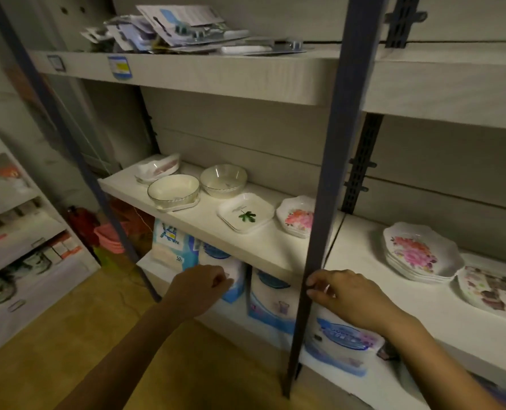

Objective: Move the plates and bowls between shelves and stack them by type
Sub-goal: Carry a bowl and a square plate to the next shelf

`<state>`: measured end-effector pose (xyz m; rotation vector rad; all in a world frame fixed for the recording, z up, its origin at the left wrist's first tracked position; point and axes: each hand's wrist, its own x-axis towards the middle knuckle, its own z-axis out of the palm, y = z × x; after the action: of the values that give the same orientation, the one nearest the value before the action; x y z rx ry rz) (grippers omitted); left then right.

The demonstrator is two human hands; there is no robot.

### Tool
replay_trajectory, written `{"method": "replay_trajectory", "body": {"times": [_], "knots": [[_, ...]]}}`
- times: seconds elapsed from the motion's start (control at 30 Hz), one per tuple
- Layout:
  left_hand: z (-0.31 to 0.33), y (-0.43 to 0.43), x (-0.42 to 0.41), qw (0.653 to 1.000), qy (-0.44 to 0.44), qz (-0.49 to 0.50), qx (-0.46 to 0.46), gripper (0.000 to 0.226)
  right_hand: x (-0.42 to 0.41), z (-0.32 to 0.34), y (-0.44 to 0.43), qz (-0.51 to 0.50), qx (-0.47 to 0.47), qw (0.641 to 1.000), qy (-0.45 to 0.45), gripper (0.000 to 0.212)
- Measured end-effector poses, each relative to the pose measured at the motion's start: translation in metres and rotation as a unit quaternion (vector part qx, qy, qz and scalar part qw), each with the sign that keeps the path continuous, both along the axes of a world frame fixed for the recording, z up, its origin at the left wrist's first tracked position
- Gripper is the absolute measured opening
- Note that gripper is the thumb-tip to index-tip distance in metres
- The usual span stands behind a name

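On the middle shelf, a pale board behind a dark blue metal upright, the crockery lies spread out: a shallow white bowl with a dark rim, a deeper ribbed white bowl just behind it, a white dish with a reddish pattern at the far left, a white square plate with a green leaf print, and a white scalloped plate with pink flowers, partly hidden by the upright. On the shelf section to the right sits a stack of white scalloped floral plates, with a larger patterned plate beside it.

Both hands hover at the shelf's front edge, holding nothing. The left hand has a loosely curled, narrow grip; the right hand has its fingers bent beside the upright, possibly touching it.

The likely step is reaching for a piece to regroup. The single floral plate matches the right-hand stack, so it seems the natural first pick. It is best lifted by the rim from the left of the upright, carried round the post rather than dragged past it, and set down level on the stack. The two bowls may nest, smaller into larger.
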<state>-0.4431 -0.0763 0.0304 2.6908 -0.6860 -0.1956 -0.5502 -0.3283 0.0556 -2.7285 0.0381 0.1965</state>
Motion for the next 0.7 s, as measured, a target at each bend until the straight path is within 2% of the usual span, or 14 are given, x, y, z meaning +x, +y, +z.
{"method": "replay_trajectory", "body": {"times": [0.23, 0.47, 0.57, 0.7], "knots": [[0.001, 0.061, 0.057, 1.000, -0.004, -0.011, -0.008, 0.025, 0.049, 0.002, 0.056, -0.043, 0.043, 0.998, 0.016, 0.027], [0.003, 0.090, 0.123, 1.000, -0.017, -0.015, -0.008, 0.026, 0.119, -0.009, 0.077, -0.076, 0.008, 0.996, 0.035, 0.032], [0.000, 0.093, 0.160, 0.999, -0.022, -0.030, -0.015, 0.024, 0.153, -0.023, 0.079, -0.121, -0.004, 0.992, 0.031, 0.033], [-0.001, 0.095, 0.214, 0.998, -0.024, -0.047, -0.039, 0.024, 0.203, -0.046, 0.078, -0.209, 0.028, 0.977, 0.038, 0.036]]}}
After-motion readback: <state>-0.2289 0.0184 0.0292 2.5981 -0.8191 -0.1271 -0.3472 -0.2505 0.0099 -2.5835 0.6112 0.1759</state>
